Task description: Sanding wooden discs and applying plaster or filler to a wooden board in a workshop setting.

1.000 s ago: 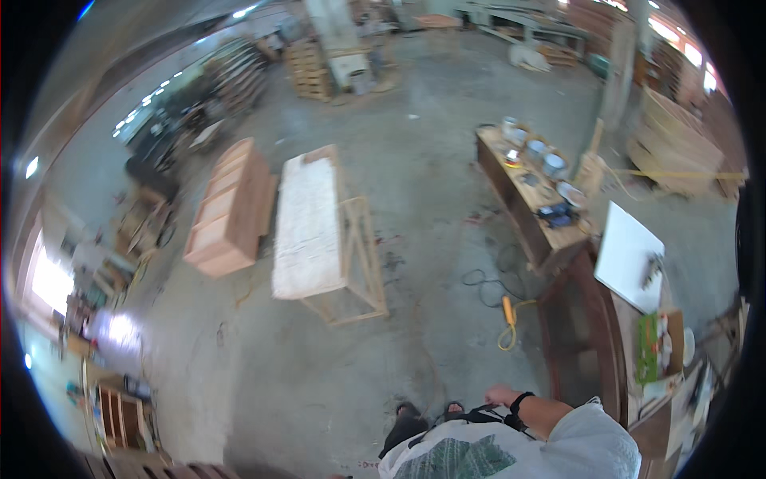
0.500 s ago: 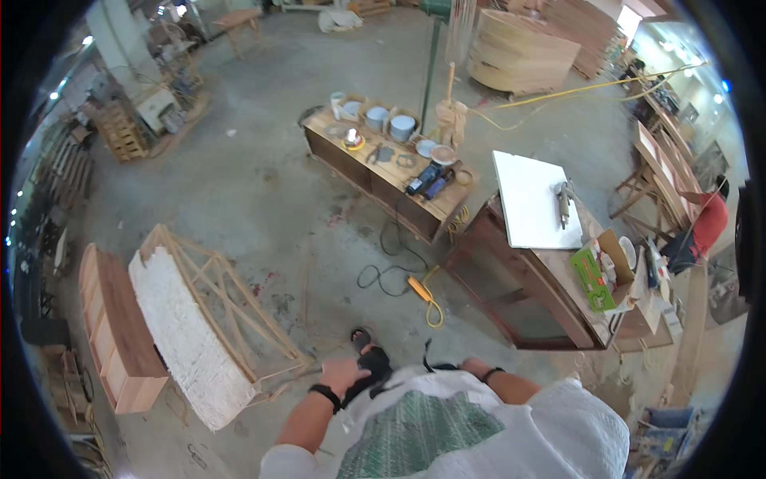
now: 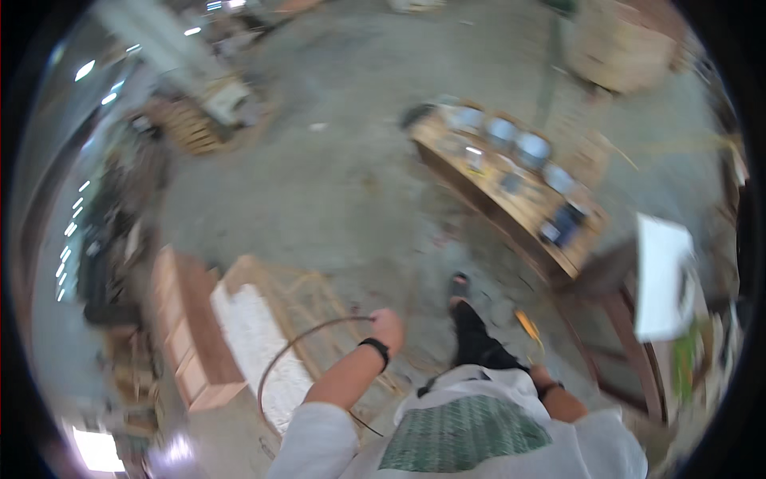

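My left hand (image 3: 387,334), with a dark band at the wrist, is closed around one end of a thin dark curved cord (image 3: 289,345). Whether this is a cable or a hose, I cannot tell. It arcs left from my fist, across a white-topped curved wooden frame (image 3: 259,327), and passes behind my forearm; a thin dark end shows below. My right hand (image 3: 542,377) hangs low beside my right thigh, also banded at the wrist. Its fingers are hidden and blurred.
Left of the white-topped frame stands a curved wooden cabinet (image 3: 195,327). A long low bench (image 3: 479,199) ahead carries several pale blue tubs and tools. At right, a brown cabinet (image 3: 638,359) holds a white board (image 3: 664,275). An orange power strip (image 3: 527,323) lies on the floor.
The view has swung left, so the bench and cabinets sit further right. My left hand has risen, and the curved cord now shows in it. The picture is more blurred.
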The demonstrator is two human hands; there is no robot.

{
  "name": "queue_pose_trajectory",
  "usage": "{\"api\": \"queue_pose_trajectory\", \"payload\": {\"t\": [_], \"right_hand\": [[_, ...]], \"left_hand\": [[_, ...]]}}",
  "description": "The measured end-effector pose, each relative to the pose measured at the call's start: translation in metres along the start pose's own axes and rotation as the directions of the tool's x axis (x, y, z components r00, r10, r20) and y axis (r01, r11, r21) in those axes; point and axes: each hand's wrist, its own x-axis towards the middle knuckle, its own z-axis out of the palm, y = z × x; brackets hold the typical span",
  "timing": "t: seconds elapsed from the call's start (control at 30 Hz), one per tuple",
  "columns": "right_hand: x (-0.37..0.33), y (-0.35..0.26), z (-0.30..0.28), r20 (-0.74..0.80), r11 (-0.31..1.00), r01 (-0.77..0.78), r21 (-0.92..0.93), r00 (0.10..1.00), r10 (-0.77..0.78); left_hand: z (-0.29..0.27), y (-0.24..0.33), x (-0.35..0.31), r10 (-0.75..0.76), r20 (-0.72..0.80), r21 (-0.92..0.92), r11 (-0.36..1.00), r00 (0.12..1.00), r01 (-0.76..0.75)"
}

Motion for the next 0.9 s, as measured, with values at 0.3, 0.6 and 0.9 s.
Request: {"api": "queue_pose_trajectory", "payload": {"t": [0.3, 0.6, 0.9], "right_hand": [[0.237, -0.109, -0.102, -0.177, 0.878, 0.146, 0.455, 0.982, -0.071], [0.304, -0.217, -0.273, 0.164, 0.158, -0.204, 0.966, 0.959, 0.232], [0.363, -0.416, -0.391, 0.272, -0.098, -0.256, 0.962, 0.932, 0.240]], "left_hand": [[0.009, -0.159, 0.191, -0.117, 0.112, -0.141, 0.981, 0.987, 0.132], [-0.124, -0.191, 0.280, 0.582, -0.428, -0.456, 0.521, 0.691, -0.721], [-0.166, -0.317, 0.404, 0.817, -0.281, -0.470, 0.340, 0.504, -0.814]]}}
